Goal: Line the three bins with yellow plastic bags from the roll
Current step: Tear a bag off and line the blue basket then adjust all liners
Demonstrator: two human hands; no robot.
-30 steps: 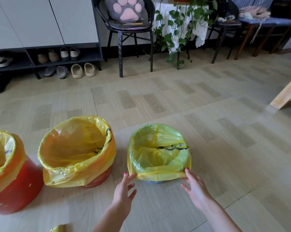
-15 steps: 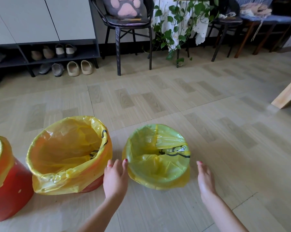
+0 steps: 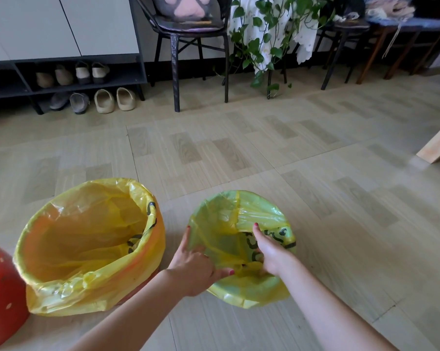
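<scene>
Both hands' fingers [image 3: 256,235] curled on upright small bin's [image 3: 249,292] yellow bag [image 3: 218,224]

Both forearms reach forward, left hand [image 3: 192,268] and right hand [image 3: 272,254] each in a pinching grip.

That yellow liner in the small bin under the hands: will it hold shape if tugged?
Probably not: the yellow liner looks thin, crumpled and sagging inward, so likely floppy. Its gloss suggests it could slip off the rim. The small bin, mostly hidden, may shift easily.
</scene>
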